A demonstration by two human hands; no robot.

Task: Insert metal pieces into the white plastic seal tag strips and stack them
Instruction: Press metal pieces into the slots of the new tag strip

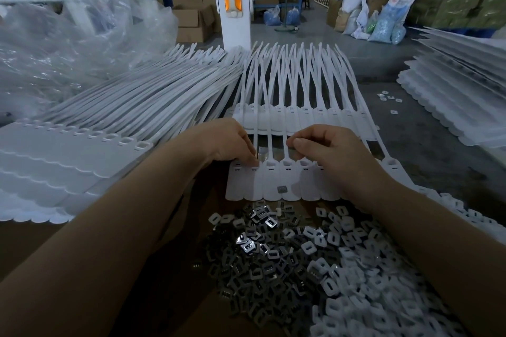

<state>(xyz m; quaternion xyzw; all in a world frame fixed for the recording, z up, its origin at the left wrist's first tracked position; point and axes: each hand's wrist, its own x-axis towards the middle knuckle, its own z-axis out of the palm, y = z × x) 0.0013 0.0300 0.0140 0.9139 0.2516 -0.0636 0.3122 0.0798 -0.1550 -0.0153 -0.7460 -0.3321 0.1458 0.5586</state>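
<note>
Both hands work on the near tag strip [273,183], a white sheet of joined seal tags lying flat on the brown surface [169,295], tails running away from the camera. Left hand [232,142] has fingers curled down, tips pressed on the socket row at the strip's left end; looks like a pinch on something small, but the piece itself is hidden, can't tell. Right hand [325,148] is curled too, thumb against forefinger, knuckles over the sockets on the strip's right side; whatever it holds is not visible.

One loose metal piece [282,189] lies on the flat tag area, between the two hands and nearer the camera. Just below the strip's near edge sits the metal piece pile [262,254], dark grey squares with slots, spilling right into a heap of white plastic caps [369,295].

A second strip [301,115] lies beyond the hands, tails fanned upward. Left of it, a tall stack of strips [82,150]; another stack [451,101] at far right. A few stray pieces [388,97] lie on the grey floor area between. Clear plastic bag [68,44] at back left, white post [235,8] behind.
</note>
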